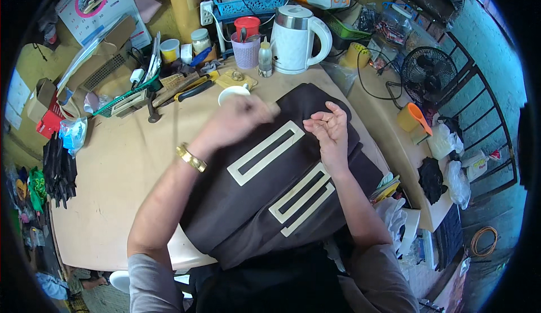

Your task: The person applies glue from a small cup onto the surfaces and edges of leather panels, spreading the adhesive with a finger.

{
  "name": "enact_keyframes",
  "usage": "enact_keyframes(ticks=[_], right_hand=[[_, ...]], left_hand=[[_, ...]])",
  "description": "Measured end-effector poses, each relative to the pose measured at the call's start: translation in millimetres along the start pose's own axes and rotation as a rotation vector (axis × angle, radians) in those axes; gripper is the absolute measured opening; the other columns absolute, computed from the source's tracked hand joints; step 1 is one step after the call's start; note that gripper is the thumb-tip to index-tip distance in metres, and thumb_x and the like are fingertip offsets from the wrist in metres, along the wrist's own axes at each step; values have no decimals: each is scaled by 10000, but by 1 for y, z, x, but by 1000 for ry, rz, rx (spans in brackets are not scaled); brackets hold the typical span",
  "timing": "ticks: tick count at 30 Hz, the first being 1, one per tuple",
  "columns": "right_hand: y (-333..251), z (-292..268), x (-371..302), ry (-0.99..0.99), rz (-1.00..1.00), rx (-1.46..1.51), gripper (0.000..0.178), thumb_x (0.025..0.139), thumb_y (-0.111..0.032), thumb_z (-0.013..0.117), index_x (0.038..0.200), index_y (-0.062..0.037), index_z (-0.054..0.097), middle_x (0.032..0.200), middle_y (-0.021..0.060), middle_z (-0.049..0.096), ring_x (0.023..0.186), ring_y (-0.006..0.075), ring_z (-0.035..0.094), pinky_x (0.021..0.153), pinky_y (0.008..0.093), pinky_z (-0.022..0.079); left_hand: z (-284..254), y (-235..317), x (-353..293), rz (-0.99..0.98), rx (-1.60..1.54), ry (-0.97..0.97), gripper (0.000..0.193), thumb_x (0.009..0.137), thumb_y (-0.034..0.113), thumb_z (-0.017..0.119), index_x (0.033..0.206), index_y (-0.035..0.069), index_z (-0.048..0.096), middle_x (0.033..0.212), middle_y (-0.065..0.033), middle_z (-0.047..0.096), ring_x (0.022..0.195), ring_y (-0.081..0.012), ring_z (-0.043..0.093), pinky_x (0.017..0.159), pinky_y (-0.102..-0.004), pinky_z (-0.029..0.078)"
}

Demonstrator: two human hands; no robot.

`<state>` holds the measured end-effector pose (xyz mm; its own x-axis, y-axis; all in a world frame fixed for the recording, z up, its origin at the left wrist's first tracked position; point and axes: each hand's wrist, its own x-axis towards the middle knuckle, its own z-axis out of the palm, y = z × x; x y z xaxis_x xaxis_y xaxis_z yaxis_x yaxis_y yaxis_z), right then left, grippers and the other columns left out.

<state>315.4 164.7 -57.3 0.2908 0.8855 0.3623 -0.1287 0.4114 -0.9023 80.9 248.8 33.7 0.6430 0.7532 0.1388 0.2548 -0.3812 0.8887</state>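
Note:
A dark brown piece of material [220, 223], looking like leather or cloth, lies in layers at the table's front. On it rest a cream rectangular frame [242, 175] with a long slot and, lower right, a second cream frame [279, 207] beside a cream strip [307, 210]. My left hand [248, 113], smeared by motion, passes above the material's upper left, close to a white cup [232, 93]; whether it holds anything is unclear. My right hand [329, 131] hovers just right of the upper frame, fingers loosely bent and partly spread, with nothing visible in them.
A white kettle [290, 42], lilac basket cup [245, 51] and squeeze bottle [265, 59] stand at the back. Pliers [193, 87] and a hammer [153, 110] lie back left, near a green tray [127, 96]. A black fan [429, 73] and orange cup [410, 117] are at right.

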Motion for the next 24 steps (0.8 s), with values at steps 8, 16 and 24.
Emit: enact_keyframes(ticks=[8,16,24], right_hand=[[-2,4,0,-20,-19,-4,517,960,93,508,1410,-35,289,1121,112,525,968,178,650,881,298,542],[0,2,-1,-22,-24,15,529,956,104,511,1410,-42,284,1115,113,526,962,174,649,878,303,543],[-8,-5,2,5,4,73,423,961,88,512,1348,-21,383,1113,111,538,968,187,656,870,318,556]], left_hand=[[88,10,-31,456,917,255,162,787,163,741,875,30,713,935,-69,609,843,-245,590,756,-368,514],[90,8,-32,541,658,298,55,773,22,722,795,30,672,836,-73,615,770,-239,605,668,-330,504],[2,20,-115,66,33,631,274,1041,223,514,896,29,641,815,-33,647,750,-108,601,687,-265,489]])
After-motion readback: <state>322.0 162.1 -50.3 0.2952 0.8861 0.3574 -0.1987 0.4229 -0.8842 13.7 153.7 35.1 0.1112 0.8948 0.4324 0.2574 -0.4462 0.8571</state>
